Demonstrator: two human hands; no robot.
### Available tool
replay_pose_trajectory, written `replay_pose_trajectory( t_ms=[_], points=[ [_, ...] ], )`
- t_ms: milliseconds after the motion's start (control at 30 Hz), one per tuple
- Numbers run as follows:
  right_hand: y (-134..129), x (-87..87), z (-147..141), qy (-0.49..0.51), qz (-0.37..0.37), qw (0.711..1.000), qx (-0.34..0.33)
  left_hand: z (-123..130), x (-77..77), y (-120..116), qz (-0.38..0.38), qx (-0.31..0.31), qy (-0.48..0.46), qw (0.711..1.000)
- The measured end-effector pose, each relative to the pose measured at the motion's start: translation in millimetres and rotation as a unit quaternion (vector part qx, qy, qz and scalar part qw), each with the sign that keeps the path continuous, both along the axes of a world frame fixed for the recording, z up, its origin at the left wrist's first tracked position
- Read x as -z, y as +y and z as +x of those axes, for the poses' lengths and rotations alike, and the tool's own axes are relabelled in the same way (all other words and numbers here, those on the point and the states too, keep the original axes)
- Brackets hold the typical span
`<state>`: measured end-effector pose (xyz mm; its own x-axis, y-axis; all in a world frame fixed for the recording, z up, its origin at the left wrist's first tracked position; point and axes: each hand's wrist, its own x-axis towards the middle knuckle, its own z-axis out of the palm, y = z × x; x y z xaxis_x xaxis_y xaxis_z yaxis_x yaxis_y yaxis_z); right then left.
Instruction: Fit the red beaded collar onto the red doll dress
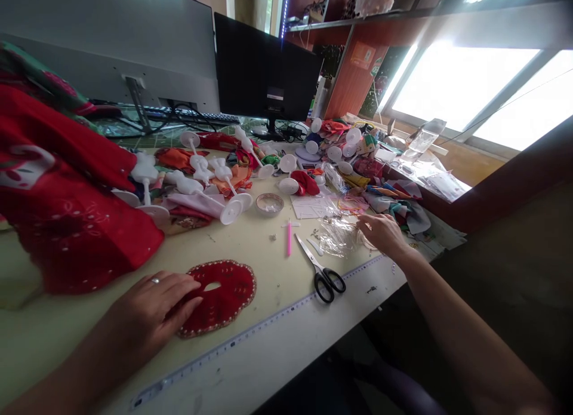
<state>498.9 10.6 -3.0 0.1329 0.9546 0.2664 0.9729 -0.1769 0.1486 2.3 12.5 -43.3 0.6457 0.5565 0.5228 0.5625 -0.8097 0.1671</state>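
Note:
My left hand [154, 301] lies on the edge of a red fabric piece with a beaded border [235, 289], its fingers reaching towards the piece's central oval opening. My right hand [380, 233] is at the far side of the table, its fingertips curled against a crumpled clear plastic bag [336, 236]. Black-handled scissors [323, 276] lie open between my hands. Nearby are a pink pen [289, 237] and a small bowl [269, 203]. Several white plastic stands [231, 211] lie among colourful fabric scraps.
A large red embroidered cloth [67, 194] covers the table's left side. A long ruler [250, 337] runs along the front edge. Two monitors [264, 65] stand at the back, with scraps piled before bright windows [461, 86] on the right.

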Motion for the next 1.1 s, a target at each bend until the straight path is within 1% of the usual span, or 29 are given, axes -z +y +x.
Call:
replay_pose_trajectory(
  t_ms=[100, 200, 333, 433, 600, 833, 933, 1100],
  points=[
    [-5, -7.6, -12, -0.008, -0.022, 1.000, -0.008, 0, 0.1, 0, -0.009, -0.004, 0.004, 1.000],
    [-8, -11.2, -21, -0.015, -0.038, 0.999, -0.004, 0, -0.8, 0, -0.014, -0.003, 0.002, 1.000],
    [-1, -10.3, -25, -0.009, -0.055, 0.998, 0.012, 1, -2.1, -1, -0.016, -0.007, -0.005, 1.000],
    [8, -8.7, -27, 0.006, -0.069, 0.998, 0.000, 1, -2.8, -2, -0.015, -0.003, -0.001, 1.000],
    [14, -8.6, -27, 0.036, -0.092, 0.994, -0.036, 0, -3.1, -2, -0.005, 0.001, 0.002, 1.000],
    [12, -7.9, -21, 0.065, -0.107, 0.991, -0.056, 1, -3.5, -2, -0.016, -0.001, 0.002, 1.000],
    [11, -8.7, -18, 0.069, -0.105, 0.991, -0.052, 1, -4.1, -2, -0.019, -0.004, 0.003, 1.000],
    [6, -15.4, -12, 0.056, -0.079, 0.995, -0.021, 1, -3.6, -2, -0.022, -0.007, 0.001, 1.000]
  ],
)
